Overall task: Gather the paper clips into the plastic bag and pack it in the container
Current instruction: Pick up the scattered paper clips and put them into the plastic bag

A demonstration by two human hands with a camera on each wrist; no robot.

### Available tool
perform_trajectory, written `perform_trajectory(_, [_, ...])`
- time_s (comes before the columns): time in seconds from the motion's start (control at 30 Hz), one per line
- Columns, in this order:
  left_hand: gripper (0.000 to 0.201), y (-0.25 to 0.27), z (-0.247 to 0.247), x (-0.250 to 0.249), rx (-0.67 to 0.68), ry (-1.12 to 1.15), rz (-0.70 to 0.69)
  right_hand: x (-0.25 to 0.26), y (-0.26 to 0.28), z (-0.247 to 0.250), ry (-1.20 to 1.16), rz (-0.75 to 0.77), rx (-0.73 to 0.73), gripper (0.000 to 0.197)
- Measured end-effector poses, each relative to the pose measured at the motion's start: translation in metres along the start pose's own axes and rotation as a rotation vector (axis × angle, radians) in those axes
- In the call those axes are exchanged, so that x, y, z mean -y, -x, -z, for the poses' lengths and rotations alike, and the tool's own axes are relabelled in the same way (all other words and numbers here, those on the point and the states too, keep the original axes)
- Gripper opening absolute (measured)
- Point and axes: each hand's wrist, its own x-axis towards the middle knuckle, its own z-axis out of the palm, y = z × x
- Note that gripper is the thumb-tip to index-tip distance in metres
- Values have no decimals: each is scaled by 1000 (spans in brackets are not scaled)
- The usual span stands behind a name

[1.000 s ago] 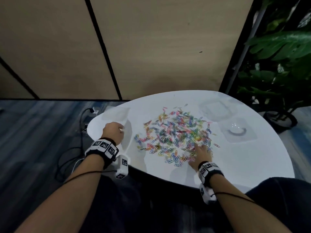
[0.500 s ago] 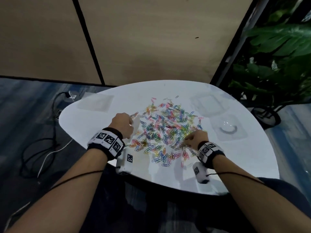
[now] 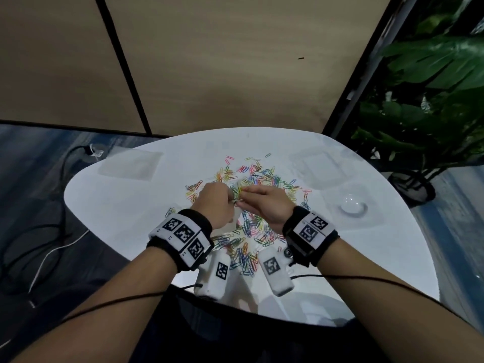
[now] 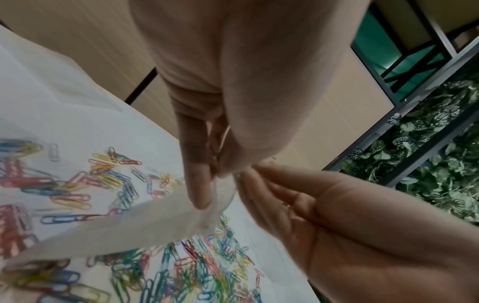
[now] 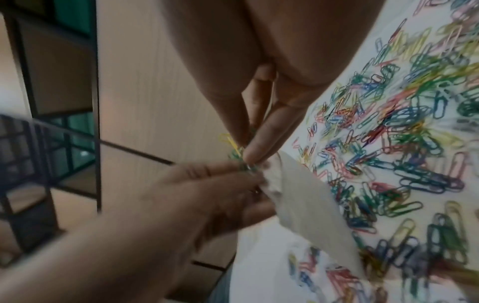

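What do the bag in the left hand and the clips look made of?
Plastic bag: thin, soft, cloudy-clear film by the look; it hangs limp and creases where the left hand pinches it. Paper clips: thin bent wire in glossy colours, probably coated metal, though the coating can't be confirmed.

Paper clips (image 3: 262, 184) lie mid-table (image 3: 131, 200); the container (image 3: 351, 203) sits right, beside a lid (image 3: 315, 166) behind it.

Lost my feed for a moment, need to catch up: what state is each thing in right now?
left hand: pinches plastic bag's top
right hand: pinches a few clips at bag's mouth
plastic bag: lifted, hanging limp
paper clips: mostly loose on table
container: far right, lid state unclear
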Motion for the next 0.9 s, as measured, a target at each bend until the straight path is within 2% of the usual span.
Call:
perform_trajectory(0.07, [22,-3,-2,0,-26,44,-4,-5,-3,-1,172,27,-8,5])
perform_trajectory(0.1, [20,-5,-2,0,-50,67,-2,-7,-6,0,301,68,-14,5])
perform_trajectory(0.17, [25,-7,-2,1,-69,83,-6,-10,-9,2,592,164,-40,10])
perform_trajectory(0.23, [30,-8,-2,0,-70,90,-18,-11,-7,1,780,250,-67,18])
perform_trajectory(0.3, [32,-8,-2,-2,-71,79,-39,-10,-3,1,949,355,-4,21])
perform_trajectory(0.37, [33,-7,-2,-4,-71,42,-55,-7,1,2,1096,384,144,23])
perform_trajectory(0.43, [35,-6,-2,-5,-67,4,-61,-3,3,6,1076,359,241,30])
perform_trajectory(0.47, [34,-6,-2,-5,-75,-18,-60,1,4,10,1016,356,238,32])
perform_trajectory(0.57, [27,-5,4,-5,-100,-41,-49,13,4,30,782,360,127,23])
perform_trajectory(0.63, [22,-2,10,-7,-106,-25,-37,19,1,54,904,366,35,19])
perform_trajectory(0.7, [20,1,14,-9,-115,-20,-21,16,-2,83,1285,255,-21,27])
perform_trajectory(0.77, [22,2,16,-11,-113,-19,-11,-2,-7,111,1607,-16,-18,62])
perform_trajectory(0.83, [23,3,16,-12,-114,-30,-6,-30,-9,131,1654,-259,-7,93])
perform_trajectory(0.9, [22,4,16,-13,-117,-44,-6,-58,-9,143,1597,-333,-20,104])
